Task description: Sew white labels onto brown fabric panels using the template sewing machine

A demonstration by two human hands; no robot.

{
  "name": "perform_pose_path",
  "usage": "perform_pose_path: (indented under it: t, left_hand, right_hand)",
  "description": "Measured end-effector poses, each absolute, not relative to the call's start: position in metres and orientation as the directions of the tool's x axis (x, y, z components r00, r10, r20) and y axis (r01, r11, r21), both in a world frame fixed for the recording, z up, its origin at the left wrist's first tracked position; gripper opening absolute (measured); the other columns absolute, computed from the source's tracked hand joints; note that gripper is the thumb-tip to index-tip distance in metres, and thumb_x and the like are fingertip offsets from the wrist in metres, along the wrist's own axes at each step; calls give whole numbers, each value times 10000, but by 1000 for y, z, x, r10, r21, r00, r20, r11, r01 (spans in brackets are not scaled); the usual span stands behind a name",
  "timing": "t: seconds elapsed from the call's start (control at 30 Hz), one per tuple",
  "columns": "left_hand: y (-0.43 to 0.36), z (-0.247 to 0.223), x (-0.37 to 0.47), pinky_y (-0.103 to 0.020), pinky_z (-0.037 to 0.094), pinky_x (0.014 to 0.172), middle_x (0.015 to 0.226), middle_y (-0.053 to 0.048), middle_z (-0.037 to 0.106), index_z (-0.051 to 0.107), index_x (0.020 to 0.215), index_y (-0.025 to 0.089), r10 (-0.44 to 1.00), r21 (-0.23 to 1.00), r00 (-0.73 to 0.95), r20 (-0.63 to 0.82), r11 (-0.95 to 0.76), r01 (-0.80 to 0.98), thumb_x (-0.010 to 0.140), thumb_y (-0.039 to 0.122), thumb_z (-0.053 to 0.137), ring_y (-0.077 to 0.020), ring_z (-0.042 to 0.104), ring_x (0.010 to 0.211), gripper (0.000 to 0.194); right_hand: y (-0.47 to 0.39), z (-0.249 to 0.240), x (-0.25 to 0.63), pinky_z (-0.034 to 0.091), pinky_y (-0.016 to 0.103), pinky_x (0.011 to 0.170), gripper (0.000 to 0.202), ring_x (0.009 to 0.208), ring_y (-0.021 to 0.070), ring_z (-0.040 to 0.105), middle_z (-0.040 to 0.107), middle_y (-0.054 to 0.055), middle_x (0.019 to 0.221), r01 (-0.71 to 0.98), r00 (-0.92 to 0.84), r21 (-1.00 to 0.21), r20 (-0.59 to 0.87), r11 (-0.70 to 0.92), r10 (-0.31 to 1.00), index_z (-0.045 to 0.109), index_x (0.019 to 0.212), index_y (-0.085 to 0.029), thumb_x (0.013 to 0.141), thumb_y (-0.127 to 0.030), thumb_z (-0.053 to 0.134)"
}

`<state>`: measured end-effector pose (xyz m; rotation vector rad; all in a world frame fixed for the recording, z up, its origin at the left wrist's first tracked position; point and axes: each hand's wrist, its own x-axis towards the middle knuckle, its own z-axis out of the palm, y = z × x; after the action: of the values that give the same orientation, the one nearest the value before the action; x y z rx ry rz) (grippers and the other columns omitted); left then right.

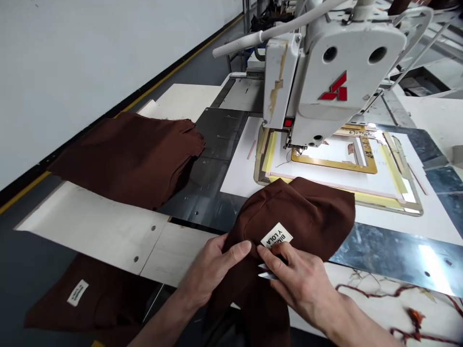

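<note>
A brown fabric piece point(296, 212) with a sewn white label point(277, 235) hangs over the table edge in front of me. My left hand point(217, 262) pinches it left of the label, thumb on top and the other fingers underneath. My right hand point(298, 272) presses its fingertips on the cloth by the label's lower edge, covering part of the lettering. Two pointed metal blades of thread snips point(267, 275) stick out from under the right fingers; their grip is hidden in the palm.
An industrial sewing machine point(350, 72) stands behind, its head over a yellow-taped clamp frame point(334, 166). Left lies a stack of brown fabric pieces point(126, 159). Below it hangs labelled brown fabric point(104, 294). Thread scraps point(415, 318) lie at lower right.
</note>
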<state>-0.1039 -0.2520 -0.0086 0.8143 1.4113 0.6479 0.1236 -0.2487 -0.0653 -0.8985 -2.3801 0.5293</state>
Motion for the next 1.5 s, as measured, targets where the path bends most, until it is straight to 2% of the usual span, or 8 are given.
perform_pose_path:
  t: [0.13, 0.3, 0.5, 0.77, 0.97, 1.2, 1.37, 1.5]
  left_hand:
    - [-251, -10, -112, -298, 511, 709, 861, -66, 704, 702, 927, 138, 786, 787, 81, -613, 600, 144, 885, 522, 723, -228, 658, 812, 387]
    - [-256, -9, -122, -246, 450, 652, 737, 20, 579, 620, 806, 170, 804, 810, 98, -586, 584, 54, 914, 497, 711, -141, 533, 688, 356]
    - [-273, -8, -142, -249, 394, 645, 688, 34, 448, 523, 717, 171, 801, 814, 202, -563, 580, -31, 932, 516, 686, -118, 421, 649, 438]
    - [-290, -4, -153, -249, 341, 587, 660, 46, 324, 466, 661, 196, 825, 827, 95, -557, 541, 150, 939, 593, 627, -121, 312, 619, 511]
    - [-297, 4, -152, -285, 489, 652, 765, -26, 604, 682, 833, 149, 799, 816, 167, -578, 558, 149, 866, 530, 722, -171, 554, 698, 384]
    - [-330, -9, -154, -303, 518, 690, 776, -45, 652, 683, 851, 150, 844, 848, -99, -527, 530, 6, 878, 504, 710, -204, 613, 746, 355]
    - [-371, -44, -135, -300, 502, 736, 792, -31, 632, 632, 816, 163, 814, 884, -350, -463, 453, -115, 916, 555, 665, -199, 596, 792, 407]
    - [-390, -64, -123, -274, 477, 703, 783, -13, 615, 638, 797, 175, 750, 866, -437, -497, 464, -189, 906, 571, 680, -184, 575, 795, 413]
  right_hand:
    - [-245, -62, 122, 607, 325, 665, 461, 816, 212, 689, 656, 138, 1121, 481, -632, -537, 336, 693, 698, 500, 1466, -144, 1017, -247, 511]
    - [-241, -65, 122, 628, 349, 846, 472, 1179, 263, 670, 517, 213, 1488, 596, -566, -465, 335, 654, 753, 508, 1468, -118, 1002, -176, 460]
    - [-244, -73, 120, 648, 320, 732, 485, 1088, 239, 723, 445, 180, 1574, 674, -568, -350, 318, 651, 759, 516, 1470, -127, 993, -197, 468]
    - [-245, -65, 118, 644, 289, 706, 422, 1133, 224, 709, 477, 152, 1557, 673, -574, -353, 306, 650, 760, 556, 1428, -158, 1034, -247, 437]
    - [-241, -61, 106, 639, 289, 653, 409, 1036, 224, 743, 467, 165, 1562, 664, -598, -337, 295, 667, 745, 572, 1416, -154, 1038, -263, 459]
    - [-215, -47, 63, 625, 333, 629, 461, 975, 261, 751, 406, 196, 1593, 568, -756, -232, 232, 790, 612, 557, 1437, -122, 994, -244, 522]
    - [-165, -37, 5, 590, 331, 620, 473, 887, 252, 751, 369, 143, 1629, 412, -867, -149, 239, 899, 437, 539, 1469, -206, 1015, -335, 560]
    - [-161, -22, -16, 578, 318, 694, 387, 941, 229, 725, 461, 125, 1557, 314, -882, -239, 285, 919, 376, 560, 1422, -203, 1051, -290, 493]
